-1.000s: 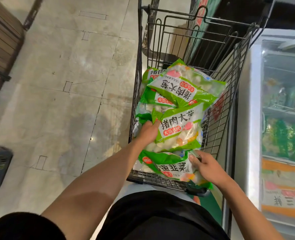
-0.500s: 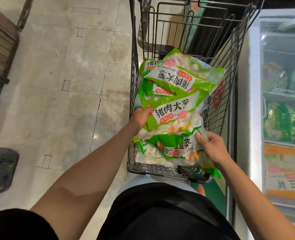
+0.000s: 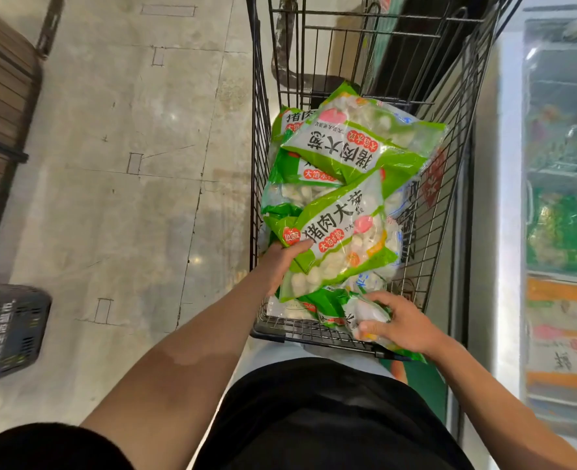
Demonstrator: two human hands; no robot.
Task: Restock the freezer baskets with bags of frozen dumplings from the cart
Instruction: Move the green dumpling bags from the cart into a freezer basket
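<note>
Nearest the camera, the person's black shirt fills the bottom of the view, with both bare forearms reaching forward into a black wire shopping cart (image 3: 354, 337). The right hand (image 3: 404, 325) sits at the cart's near right corner, fingers curled around the end of a green and clear plastic bag of frozen dumplings (image 3: 365, 313), thumb on the near side and fingertips pressing into the clear part. This bag lies lowest at the near end of the cart, partly under the others.

Slightly farther in, the left hand (image 3: 282, 257) grips the left edge of a second green and white dumpling bag with black lettering (image 3: 341, 239), the thumb laid across its top face; the other fingers are hidden beneath it, so their lie cannot be told. This bag is tilted, its left end raised, and it rests over the lowest bag.

Beyond it, a third green dumpling bag (image 3: 361, 144) lies crosswise on top of the pile, its lettering upside down to the viewer, with parts of more green bags (image 3: 293, 171) showing under it against the cart's left wall.

To the right of the cart stands a white glass-topped freezer (image 3: 565, 184), with blurred green and orange packages inside. On the grey stone floor (image 3: 127, 164) at left sits a dark plastic basket (image 3: 7, 330).
</note>
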